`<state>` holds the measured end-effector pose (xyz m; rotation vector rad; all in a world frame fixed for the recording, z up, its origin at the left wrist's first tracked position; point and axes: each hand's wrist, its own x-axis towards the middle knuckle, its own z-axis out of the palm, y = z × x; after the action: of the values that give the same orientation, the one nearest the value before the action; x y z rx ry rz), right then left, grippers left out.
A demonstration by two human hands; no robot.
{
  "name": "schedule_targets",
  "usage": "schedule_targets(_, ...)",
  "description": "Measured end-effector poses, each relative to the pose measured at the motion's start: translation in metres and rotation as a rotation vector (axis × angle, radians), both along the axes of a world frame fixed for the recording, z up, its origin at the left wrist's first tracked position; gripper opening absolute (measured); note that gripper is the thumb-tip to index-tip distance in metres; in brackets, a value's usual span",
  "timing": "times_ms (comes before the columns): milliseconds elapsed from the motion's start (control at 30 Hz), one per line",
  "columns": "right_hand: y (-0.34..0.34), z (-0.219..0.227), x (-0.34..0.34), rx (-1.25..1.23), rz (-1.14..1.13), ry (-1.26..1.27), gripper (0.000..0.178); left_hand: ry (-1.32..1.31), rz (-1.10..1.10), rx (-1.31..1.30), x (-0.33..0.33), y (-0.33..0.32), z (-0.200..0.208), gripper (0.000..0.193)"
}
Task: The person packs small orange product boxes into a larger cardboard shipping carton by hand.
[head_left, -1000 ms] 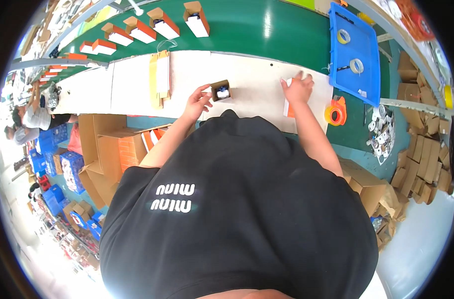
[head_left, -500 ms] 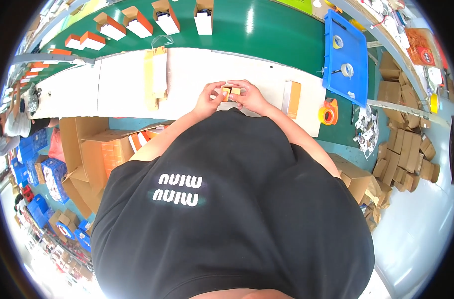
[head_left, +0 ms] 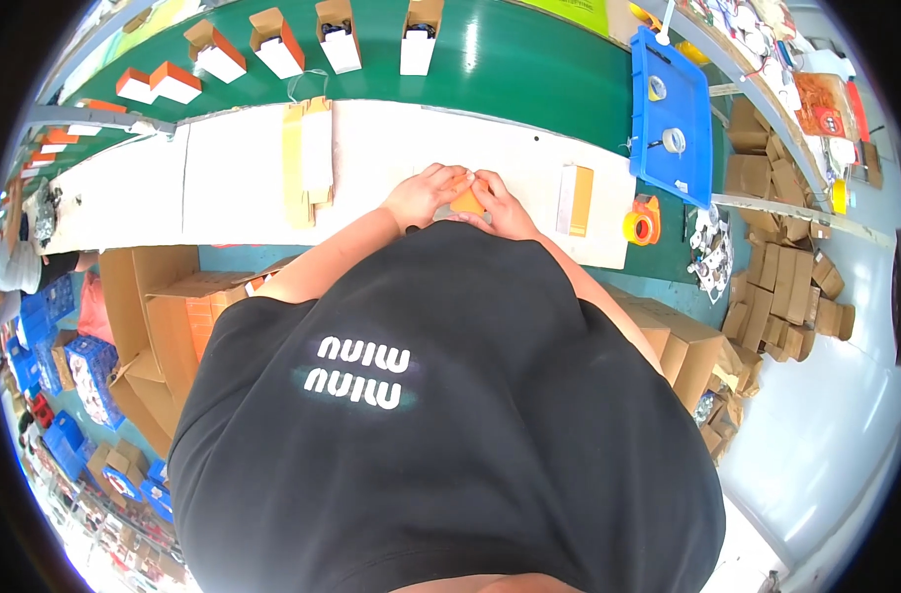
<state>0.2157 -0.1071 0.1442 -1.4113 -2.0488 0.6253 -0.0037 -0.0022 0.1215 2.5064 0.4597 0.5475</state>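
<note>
Close in front of my body, over the white work surface (head_left: 391,133), both hands are closed around a small orange carton (head_left: 468,202). My left hand (head_left: 426,199) grips its left side, fingers bent over the far edge. From the right, my right hand (head_left: 507,207) holds it with the fingertips almost meeting those of the left. An orange face of the carton shows between the hands; its other sides are hidden. A stack of flat folded cartons (head_left: 318,148), yellow and white, lies left of my hands. Another carton (head_left: 580,201), orange and white, lies to their right.
On the green conveyor belt (head_left: 529,74) stand several white-and-orange boxes, some with raised flaps, such as this box (head_left: 420,44). A blue tray (head_left: 687,163) with tape rolls is at right, near an orange tape dispenser (head_left: 642,221). Large cardboard boxes (head_left: 134,316) flank me below the table.
The carton has turned in my hands: its open, flapped end faced up before, and now a plain orange face shows. My left hand has shifted slightly over it, and the view has moved a little.
</note>
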Motion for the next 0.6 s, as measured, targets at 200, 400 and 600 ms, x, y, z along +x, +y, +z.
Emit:
schedule_targets(200, -0.011, 0.0, -0.014, 0.041, -0.146, -0.135, 0.066, -0.082, -0.123, -0.025, -0.004, 0.009, 0.003, 0.063)
schedule_targets(400, -0.016, 0.006, -0.034, 0.035, -0.308, -0.105, 0.062, -0.014, -0.156, -0.244, -0.01, 0.018, 0.001, 0.067)
schedule_targets(600, -0.016, 0.004, -0.043, 0.026, -0.318, -0.303, 0.064, -0.034, -0.215, -0.166, -0.011, 0.019, -0.013, 0.064)
